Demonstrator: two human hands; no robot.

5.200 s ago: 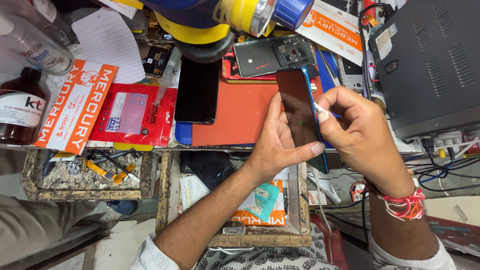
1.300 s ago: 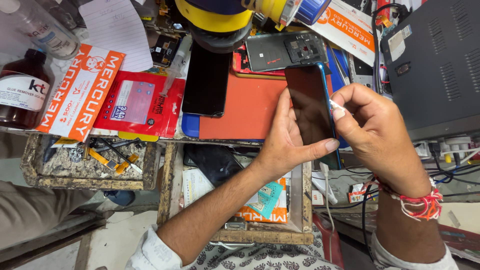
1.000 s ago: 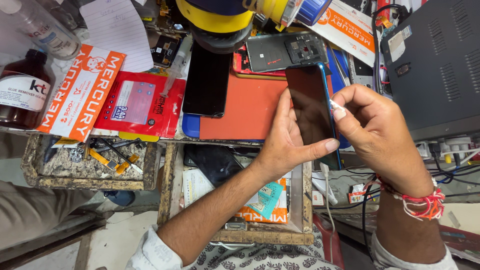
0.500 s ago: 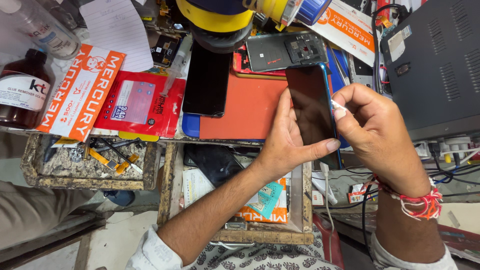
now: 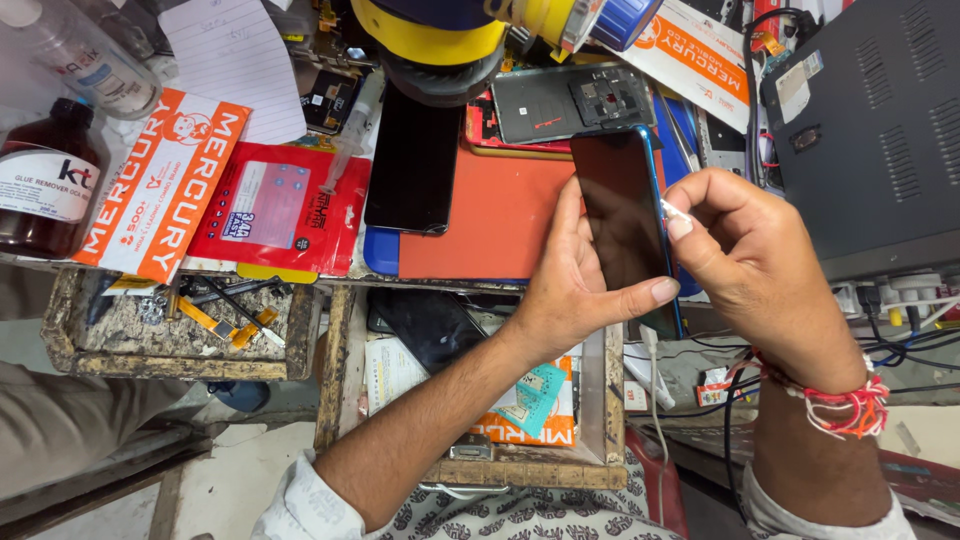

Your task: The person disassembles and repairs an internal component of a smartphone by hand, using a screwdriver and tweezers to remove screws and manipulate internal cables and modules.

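Note:
My left hand [image 5: 575, 290] grips a dark smartphone [image 5: 622, 215] with a blue frame from below, thumb across its lower edge and fingers along its left side. The screen is black and faces me. My right hand [image 5: 752, 265] pinches a small pale tool or tab [image 5: 672, 210] against the phone's right edge. A red thread band circles my right wrist. Under the phone lies an orange work mat [image 5: 495, 225].
Another black phone [image 5: 413, 165] and an opened phone back [image 5: 570, 100] lie on the mat. Red and orange packets [image 5: 200, 195], a brown bottle [image 5: 45, 185], a yellow lamp head [image 5: 440, 40] and a black box [image 5: 870, 130] crowd the bench. Open drawers [image 5: 170, 320] hold tools and cables.
Since five seconds ago the phone and both hands sit slightly higher and further right in view. Over the last second, the hands have held almost still at the phone's right edge.

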